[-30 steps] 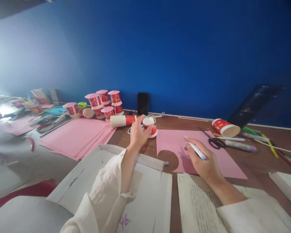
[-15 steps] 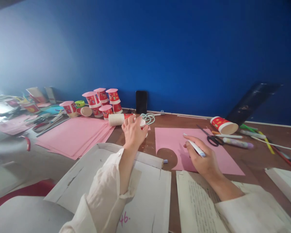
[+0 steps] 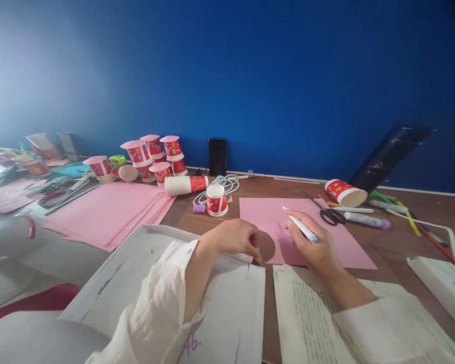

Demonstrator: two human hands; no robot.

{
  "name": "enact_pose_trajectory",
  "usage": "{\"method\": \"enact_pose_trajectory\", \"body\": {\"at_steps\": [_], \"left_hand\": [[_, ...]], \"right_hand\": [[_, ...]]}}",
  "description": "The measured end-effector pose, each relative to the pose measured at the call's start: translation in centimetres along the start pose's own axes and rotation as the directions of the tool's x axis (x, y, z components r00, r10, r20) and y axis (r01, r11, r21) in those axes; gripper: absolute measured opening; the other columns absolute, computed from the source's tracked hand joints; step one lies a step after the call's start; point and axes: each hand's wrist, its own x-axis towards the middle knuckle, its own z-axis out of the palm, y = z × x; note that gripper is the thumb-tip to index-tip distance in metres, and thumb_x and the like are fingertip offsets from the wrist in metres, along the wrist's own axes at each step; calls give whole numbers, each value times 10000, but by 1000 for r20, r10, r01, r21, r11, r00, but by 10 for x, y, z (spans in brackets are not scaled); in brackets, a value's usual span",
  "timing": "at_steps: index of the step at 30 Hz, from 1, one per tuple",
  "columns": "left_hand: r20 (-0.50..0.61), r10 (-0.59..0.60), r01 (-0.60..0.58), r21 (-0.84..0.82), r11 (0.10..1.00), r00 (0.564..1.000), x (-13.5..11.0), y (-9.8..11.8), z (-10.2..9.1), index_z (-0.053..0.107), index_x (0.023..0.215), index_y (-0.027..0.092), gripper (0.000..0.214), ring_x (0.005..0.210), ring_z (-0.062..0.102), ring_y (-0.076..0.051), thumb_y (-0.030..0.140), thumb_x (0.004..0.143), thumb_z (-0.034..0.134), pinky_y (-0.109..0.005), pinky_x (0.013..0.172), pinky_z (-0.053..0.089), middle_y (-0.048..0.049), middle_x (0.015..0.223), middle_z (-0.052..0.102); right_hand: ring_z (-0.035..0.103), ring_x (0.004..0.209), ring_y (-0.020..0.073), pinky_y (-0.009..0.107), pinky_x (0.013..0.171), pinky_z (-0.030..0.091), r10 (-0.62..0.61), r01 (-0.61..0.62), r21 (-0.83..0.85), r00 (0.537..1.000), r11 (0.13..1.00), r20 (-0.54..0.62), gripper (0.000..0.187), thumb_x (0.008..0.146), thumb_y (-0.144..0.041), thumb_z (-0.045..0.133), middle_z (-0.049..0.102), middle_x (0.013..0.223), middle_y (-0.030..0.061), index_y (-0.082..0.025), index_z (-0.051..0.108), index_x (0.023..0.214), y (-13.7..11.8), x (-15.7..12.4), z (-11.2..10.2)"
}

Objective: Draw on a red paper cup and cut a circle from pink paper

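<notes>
My right hand holds a white marker pen with a bluish end, its tip pointing up and left above a sheet of pink paper. That sheet has a round piece cut from its left edge. My left hand is bent over the cut-out, thumb and fingers pinched around a small bluish pen cap, mostly hidden by the fingers. Beyond it, a red paper cup rests upside down on the brown table, beside a purple cap.
Stacked red cups topped with pink paper, a cup sleeve and pink sheets lie to the left. Scissors, a glue stick and a tipped cup are right. A phone leans on the blue wall.
My left hand has left the red cup and come back toward me, down to the pen cap. The cup now stands upside down in plain view. My right hand keeps the marker almost still.
</notes>
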Motion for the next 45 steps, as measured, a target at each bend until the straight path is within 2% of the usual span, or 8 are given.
{"method": "enact_pose_trajectory", "body": {"at_steps": [7, 11, 16, 20, 22, 28, 40, 45], "left_hand": [[64, 7, -9, 43, 999, 998, 1, -1, 3, 617, 660, 217, 182, 587, 551, -140, 372, 640, 710, -269, 524, 328, 17, 686, 661], [-84, 18, -17, 13, 1000, 996, 3, -5, 3, 648, 745, 219, 197, 661, 575, -147, 402, 677, 675, -256, 559, 364, 6, 756, 674], [-245, -1, -40, -165, 985, 970, 15, -13, 10, 643, 865, 212, 275, 708, 599, -141, 456, 738, 652, -237, 592, 415, 3, 822, 679], [-284, 0, -109, -367, 924, 959, 22, -16, 15, 650, 987, 192, 279, 729, 631, -136, 374, 775, 653, -233, 652, 459, -10, 843, 697], [-282, 33, -148, -397, 906, 959, 23, -16, 15, 667, 1029, 189, 261, 740, 641, -137, 312, 803, 621, -237, 684, 470, -14, 846, 706], [-318, 134, -228, -280, 933, 939, 25, -17, 15, 733, 940, 184, 197, 859, 632, -160, 290, 822, 616, -238, 782, 459, -33, 902, 716], [-385, 256, -338, -165, 926, 887, 27, -16, 20, 728, 965, 207, 173, 880, 623, -150, 263, 846, 616, -244, 818, 449, -24, 947, 715], [-366, 245, -315, -143, 938, 898, 23, -8, 20, 727, 960, 207, 187, 850, 626, -150, 297, 854, 601, -240, 780, 452, -21, 928, 717]], "right_hand": [[636, 651, 151, 283, 678, 544, 24, -25, 32, 999, 999, 24, 356, 865, -415, 567, 719, 849, 40, -230, 680, 1148, -3, 0, -1], [572, 586, 119, 253, 585, 506, 76, -81, 120, 996, 989, 45, 395, 882, -464, 554, 693, 821, 26, -237, 664, 1186, -11, -1, -4], [503, 538, 106, 236, 500, 435, 117, -131, 229, 991, 964, 72, 417, 882, -502, 553, 607, 697, -1, -216, 674, 1159, -15, -5, -7], [511, 568, 115, 240, 532, 418, 51, -63, 238, 997, 969, 58, 372, 889, -486, 555, 546, 617, -14, -193, 707, 1062, -13, -6, -7], [516, 569, 121, 244, 531, 408, 34, -45, 216, 998, 975, 57, 370, 890, -492, 550, 542, 600, -12, -186, 712, 1019, -11, -6, -7], [481, 515, 107, 235, 507, 381, 81, -92, 164, 994, 982, 69, 345, 873, -518, 562, 523, 558, -31, -200, 693, 891, -10, -6, -5], [507, 562, 107, 229, 537, 415, 66, -93, 198, 989, 976, 135, 339, 872, -508, 570, 604, 683, -4, -194, 694, 898, -10, -6, 0], [500, 525, 110, 230, 497, 406, 131, -164, 217, 979, 962, 156, 379, 856, -539, 573, 592, 645, -2, -179, 685, 895, -11, -6, 3]]}}
